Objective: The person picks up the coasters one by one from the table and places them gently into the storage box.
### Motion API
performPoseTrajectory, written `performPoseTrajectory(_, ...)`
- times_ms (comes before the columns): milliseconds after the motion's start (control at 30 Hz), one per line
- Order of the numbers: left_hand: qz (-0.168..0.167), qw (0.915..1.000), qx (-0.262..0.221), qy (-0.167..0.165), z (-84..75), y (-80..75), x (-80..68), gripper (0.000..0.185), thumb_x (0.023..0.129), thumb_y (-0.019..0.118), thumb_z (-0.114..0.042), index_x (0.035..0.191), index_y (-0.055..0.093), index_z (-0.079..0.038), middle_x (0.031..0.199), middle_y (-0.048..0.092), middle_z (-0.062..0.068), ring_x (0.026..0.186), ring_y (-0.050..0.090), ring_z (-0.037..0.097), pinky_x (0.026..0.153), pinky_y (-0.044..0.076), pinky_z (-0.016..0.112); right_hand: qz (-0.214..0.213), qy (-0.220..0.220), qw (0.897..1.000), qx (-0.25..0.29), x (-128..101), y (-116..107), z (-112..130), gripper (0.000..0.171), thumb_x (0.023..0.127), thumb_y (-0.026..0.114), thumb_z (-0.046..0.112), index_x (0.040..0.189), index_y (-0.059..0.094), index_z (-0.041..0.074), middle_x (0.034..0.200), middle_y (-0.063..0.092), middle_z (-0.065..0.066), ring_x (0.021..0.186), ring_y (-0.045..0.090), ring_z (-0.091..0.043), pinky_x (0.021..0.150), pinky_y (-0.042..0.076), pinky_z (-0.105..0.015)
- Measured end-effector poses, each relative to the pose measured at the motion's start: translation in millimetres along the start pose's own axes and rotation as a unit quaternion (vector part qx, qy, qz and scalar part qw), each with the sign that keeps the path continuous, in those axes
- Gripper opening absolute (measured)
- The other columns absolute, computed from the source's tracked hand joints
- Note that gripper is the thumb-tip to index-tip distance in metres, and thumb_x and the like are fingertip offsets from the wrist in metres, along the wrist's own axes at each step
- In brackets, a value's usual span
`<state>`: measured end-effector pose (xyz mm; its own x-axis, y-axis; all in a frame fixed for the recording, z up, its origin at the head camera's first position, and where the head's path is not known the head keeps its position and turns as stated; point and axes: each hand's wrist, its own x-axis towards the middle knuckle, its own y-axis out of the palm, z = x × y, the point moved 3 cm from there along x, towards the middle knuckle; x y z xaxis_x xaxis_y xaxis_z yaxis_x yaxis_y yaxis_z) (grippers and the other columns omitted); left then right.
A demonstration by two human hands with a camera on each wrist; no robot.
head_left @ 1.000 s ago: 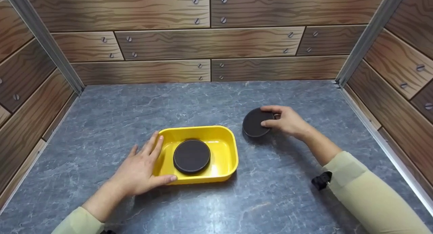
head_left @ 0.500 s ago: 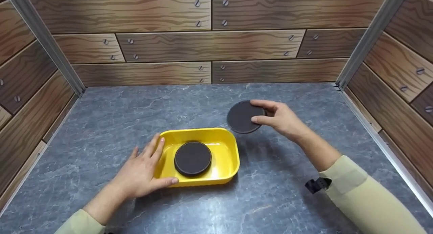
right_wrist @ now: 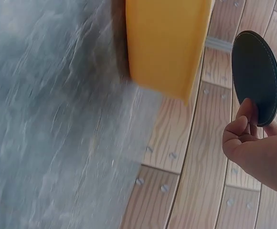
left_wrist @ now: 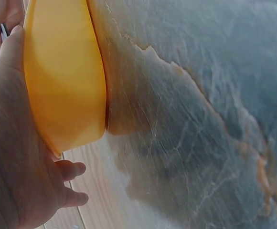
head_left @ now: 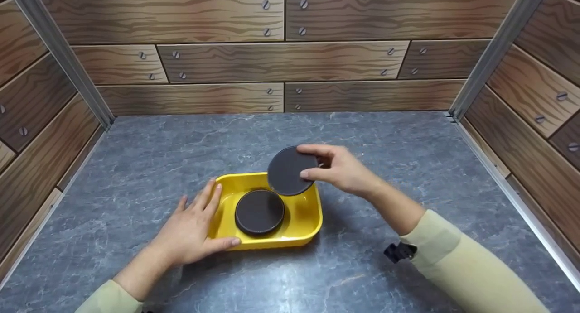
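So the right hand [head_left: 344,170] has a flat black disc [head_left: 289,170] pinched by its edge, thumb on the near side and fingers curled over the far side, holding it tilted in the air above the far right corner of the yellow tray [head_left: 303,222]. The right wrist view shows the same pinch, with the disc [right_wrist: 255,76] clear of the tray [right_wrist: 165,43]. The left hand [head_left: 192,231] sits flat against the tray's left end, fingers straight along the wall and thumb lying along the near rim, not wrapped round anything. A second black disc [head_left: 259,212] lies flat inside the tray, just right of the left hand's fingers and just below the held one. Everything's on a grey marble-look desk [head_left: 362,267].
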<state>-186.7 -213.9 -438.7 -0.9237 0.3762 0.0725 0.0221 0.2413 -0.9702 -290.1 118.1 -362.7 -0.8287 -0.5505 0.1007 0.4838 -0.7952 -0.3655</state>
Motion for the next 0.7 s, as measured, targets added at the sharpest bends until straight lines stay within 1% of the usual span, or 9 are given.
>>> performPoseTrajectory(167, 0.004, 1.0, 0.001, -0.003, -0.4, 1.3, -0.7, 0.123, 0.089, 0.052, -0.088, 0.169, 0.017, 0.0, 0.176, 0.005, 0.02, 0.156, 0.03, 0.043, 0.119, 0.021, 0.076, 0.024, -0.019, 0.999, -0.033, 5, 22, 1, 0.06, 0.092, 0.083, 0.013, 0.147, 0.062, 0.001, 0.133, 0.07, -0.016, 0.1, 0.07, -0.024, 0.085, 0.058, -0.027)
performPoseTrajectory(333, 0.009, 0.9999, 0.003, -0.008, -0.6, 0.8, 0.5, 0.122, 0.089, 0.052, -0.087, 0.169, 0.016, -0.001, 0.176, 0.004, 0.02, 0.157, 0.028, 0.042, 0.119, 0.021, 0.076, 0.05, -0.038, 0.996, -0.064, 8, 43, -1, 0.062, 0.091, 0.085, 0.015, 0.147, 0.062, 0.0, 0.143, 0.065, -0.016, 0.107, 0.067, -0.024, 0.095, 0.057, -0.04)
performPoseTrajectory(400, 0.011, 0.9999, 0.004, -0.009, -0.9, 0.5, 0.8, 0.122, 0.09, 0.052, -0.087, 0.169, 0.016, -0.002, 0.176, 0.004, 0.019, 0.157, 0.027, 0.042, 0.119, 0.021, 0.076, 0.054, -0.037, 0.995, -0.077, 10, 50, -2, 0.062, 0.091, 0.085, 0.017, 0.147, 0.062, 0.002, 0.146, 0.064, -0.016, 0.112, 0.066, -0.024, 0.1, 0.054, -0.047)
performPoseTrajectory(467, 0.013, 0.9999, 0.002, -0.01, -1.0, 0.4, 0.9, 0.122, 0.09, 0.052, -0.087, 0.169, 0.016, -0.002, 0.176, 0.003, 0.019, 0.157, 0.026, 0.042, 0.119, 0.02, 0.075, 0.059, -0.034, 0.994, -0.087, 10, 55, -3, 0.063, 0.091, 0.085, 0.019, 0.147, 0.062, 0.002, 0.146, 0.064, -0.016, 0.114, 0.065, -0.024, 0.102, 0.054, -0.05)
performPoseTrajectory(567, 0.014, 0.9999, 0.002, -0.008, -0.9, 0.3, 0.8, 0.122, 0.09, 0.052, -0.087, 0.169, 0.016, -0.002, 0.176, 0.003, 0.019, 0.157, 0.026, 0.042, 0.119, 0.02, 0.075, 0.065, -0.024, 0.991, -0.111, 10, 61, -4, 0.063, 0.091, 0.085, 0.023, 0.147, 0.063, 0.005, 0.145, 0.065, -0.013, 0.113, 0.063, -0.022, 0.099, 0.054, -0.049)
performPoseTrajectory(667, 0.009, 0.9999, 0.002, -0.005, -0.7, 0.2, 0.7, 0.122, 0.089, 0.052, -0.087, 0.169, 0.017, -0.001, 0.176, 0.005, 0.02, 0.157, 0.027, 0.042, 0.119, 0.022, 0.076, 0.074, -0.021, 0.988, -0.135, 9, 65, -5, 0.063, 0.091, 0.085, 0.024, 0.147, 0.064, 0.006, 0.143, 0.066, -0.012, 0.11, 0.061, -0.023, 0.094, 0.055, -0.044)
performPoseTrajectory(700, 0.007, 1.0, 0.003, -0.004, -0.6, 0.3, 0.7, 0.123, 0.089, 0.052, -0.088, 0.169, 0.017, -0.001, 0.176, 0.006, 0.02, 0.157, 0.028, 0.042, 0.118, 0.022, 0.076, 0.078, -0.023, 0.985, -0.15, 8, 66, -5, 0.063, 0.091, 0.085, 0.024, 0.147, 0.063, 0.006, 0.143, 0.066, -0.012, 0.113, 0.062, -0.024, 0.096, 0.054, -0.043)
